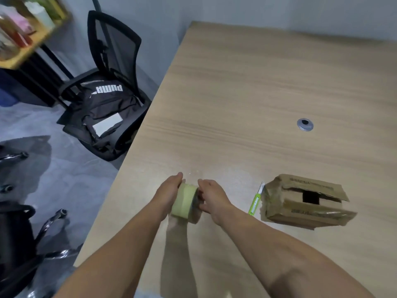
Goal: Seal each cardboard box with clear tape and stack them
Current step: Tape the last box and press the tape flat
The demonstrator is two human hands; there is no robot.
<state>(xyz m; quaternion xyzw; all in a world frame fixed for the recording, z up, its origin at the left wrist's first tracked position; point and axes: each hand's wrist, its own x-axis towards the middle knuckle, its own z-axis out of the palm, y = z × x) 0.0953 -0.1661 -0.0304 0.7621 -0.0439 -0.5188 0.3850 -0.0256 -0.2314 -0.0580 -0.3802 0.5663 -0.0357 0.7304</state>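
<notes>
Head view: I see both hands on the tape roll [185, 200] near the table's [257, 82] left edge.

My left hand [169, 190] cups the roll's left end with fingers curled together over its far side. My right hand [211, 197] grips the right end with fingers bent in against it. Their tips are hidden, so I cannot tell whether they pinch a loose tape end. The roll is held on its side, low over the tabletop. The cardboard box [305, 201] sits to the right, well apart from the hands, its top flaps not closed flat and a dark gap showing between them. A green utility knife [255, 201] lies just beside the box's left side. Farther off, a round grommet [305, 125] is set in the table. Left of the table, a black chair [111, 61] carries a black bag [103, 110].
</notes>
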